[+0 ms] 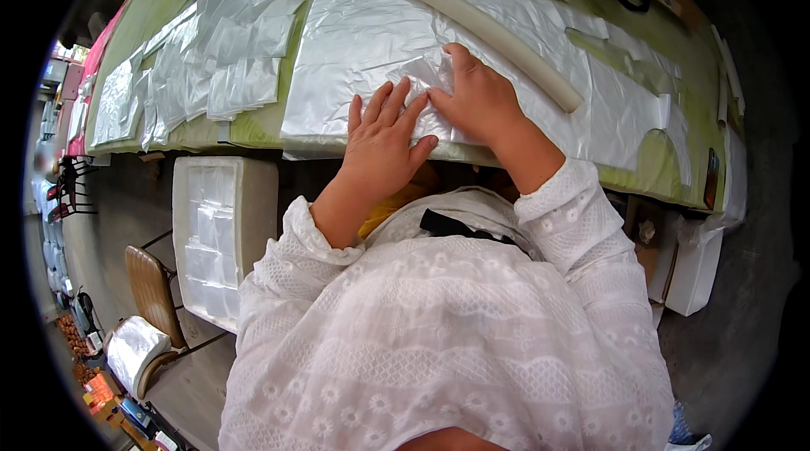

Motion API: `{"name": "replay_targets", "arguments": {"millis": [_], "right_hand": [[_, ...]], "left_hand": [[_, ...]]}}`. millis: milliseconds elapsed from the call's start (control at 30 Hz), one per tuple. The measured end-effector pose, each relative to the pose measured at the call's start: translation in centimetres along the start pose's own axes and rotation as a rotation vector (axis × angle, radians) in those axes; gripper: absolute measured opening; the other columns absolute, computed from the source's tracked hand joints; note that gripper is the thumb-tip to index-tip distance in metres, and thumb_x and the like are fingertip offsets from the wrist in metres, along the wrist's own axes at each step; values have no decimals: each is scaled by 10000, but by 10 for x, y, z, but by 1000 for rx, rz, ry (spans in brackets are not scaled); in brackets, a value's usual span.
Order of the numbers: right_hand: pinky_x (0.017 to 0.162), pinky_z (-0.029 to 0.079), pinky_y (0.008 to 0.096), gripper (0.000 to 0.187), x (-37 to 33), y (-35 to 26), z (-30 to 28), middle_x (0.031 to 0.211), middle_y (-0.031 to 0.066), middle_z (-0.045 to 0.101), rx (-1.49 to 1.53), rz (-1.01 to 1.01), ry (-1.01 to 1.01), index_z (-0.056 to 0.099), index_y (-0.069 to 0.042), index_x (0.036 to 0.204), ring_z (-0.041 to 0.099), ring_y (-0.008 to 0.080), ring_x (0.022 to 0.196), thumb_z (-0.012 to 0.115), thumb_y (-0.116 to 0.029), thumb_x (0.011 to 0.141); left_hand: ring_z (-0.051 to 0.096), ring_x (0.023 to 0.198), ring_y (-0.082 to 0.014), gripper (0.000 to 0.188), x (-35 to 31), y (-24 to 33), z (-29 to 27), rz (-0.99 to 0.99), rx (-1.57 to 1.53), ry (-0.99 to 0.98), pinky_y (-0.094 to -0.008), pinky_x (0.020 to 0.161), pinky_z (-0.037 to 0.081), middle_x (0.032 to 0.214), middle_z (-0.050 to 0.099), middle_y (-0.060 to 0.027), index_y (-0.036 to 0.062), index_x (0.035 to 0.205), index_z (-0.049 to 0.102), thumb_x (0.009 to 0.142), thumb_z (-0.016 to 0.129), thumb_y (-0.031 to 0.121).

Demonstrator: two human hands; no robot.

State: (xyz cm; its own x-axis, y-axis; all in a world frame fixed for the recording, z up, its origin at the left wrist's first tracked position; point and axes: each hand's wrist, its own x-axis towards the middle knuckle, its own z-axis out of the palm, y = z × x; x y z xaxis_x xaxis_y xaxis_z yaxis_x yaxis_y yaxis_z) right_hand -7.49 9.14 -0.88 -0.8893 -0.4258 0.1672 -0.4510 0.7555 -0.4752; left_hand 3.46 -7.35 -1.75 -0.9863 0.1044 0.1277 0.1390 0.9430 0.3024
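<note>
A wide sheet of thin, clear-white plastic film [354, 46] lies wrinkled on the table in front of me, reaching its near edge. Flat on this film rests my left hand [380, 135], open, fingers spread and thumb apart. My right hand [481, 97] touches the film just to the right; its thumb and index finger are apart, and its other fingers are mostly hidden under the palm. The film puckers into small folds between the two hands. Beyond the right hand, a long off-white tube [489, 37] lies slantwise across the film.
Many small clear plastic bags [211, 63] overlap at the left on the green table cover [257, 126]; another row runs along the back. A white foam box [266, 223] holding flat packets stands below, near a chair [152, 295]. White boxes [696, 270] stand low at the right.
</note>
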Motion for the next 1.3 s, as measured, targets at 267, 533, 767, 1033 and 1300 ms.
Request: {"name": "replay_targets", "arguments": {"millis": [267, 533, 767, 1033, 1300], "right_hand": [[964, 525, 434, 592, 7, -2, -24, 1219, 147, 635, -18, -36, -318, 544, -270, 1477, 640, 346, 1130, 619, -378, 900], [947, 529, 425, 584, 6, -3, -27, 1174, 175, 635, -16, -24, -372, 606, -218, 1419, 646, 355, 1094, 620, -382, 858], [824, 524, 454, 491, -87, -28, -28, 1007, 148, 637, 78, -251, -292, 663, -131, 1299, 648, 337, 930, 720, -297, 840], [804, 469, 439, 289, -109, -6, -22, 915, 85, 640, 321, -307, -113, 714, -123, 1126, 620, 312, 891, 735, -172, 842], [848, 475, 438, 208, -108, 0, -17, 934, 67, 648, 408, -279, -98, 738, -126, 1042, 620, 298, 906, 725, -132, 834]], "left_hand": [[349, 1495, -358, 514, 9, -1, 1, -34, -39, 48, -580, 1225, 191, 1597, 435, -123, 190, 1405, 584, 957, 634, 436], [553, 1209, -220, 464, -59, 22, 20, -188, -870, 301, -356, 1006, 489, 1291, 552, -105, 93, 1257, 523, 872, 781, 63], [562, 1200, -153, 550, -81, 35, 37, -447, -1694, 232, -313, 1019, 484, 1338, 565, -72, 124, 1485, 399, 993, 596, -24], [651, 1075, -260, 396, -32, -90, -48, -278, -513, 433, -338, 912, 516, 1204, 673, -112, 64, 1303, 644, 930, 532, -7], [518, 1313, -273, 341, 14, -180, -57, -250, 431, 376, -455, 1135, 323, 1391, 613, -12, 204, 1182, 718, 887, 606, 76]]}}
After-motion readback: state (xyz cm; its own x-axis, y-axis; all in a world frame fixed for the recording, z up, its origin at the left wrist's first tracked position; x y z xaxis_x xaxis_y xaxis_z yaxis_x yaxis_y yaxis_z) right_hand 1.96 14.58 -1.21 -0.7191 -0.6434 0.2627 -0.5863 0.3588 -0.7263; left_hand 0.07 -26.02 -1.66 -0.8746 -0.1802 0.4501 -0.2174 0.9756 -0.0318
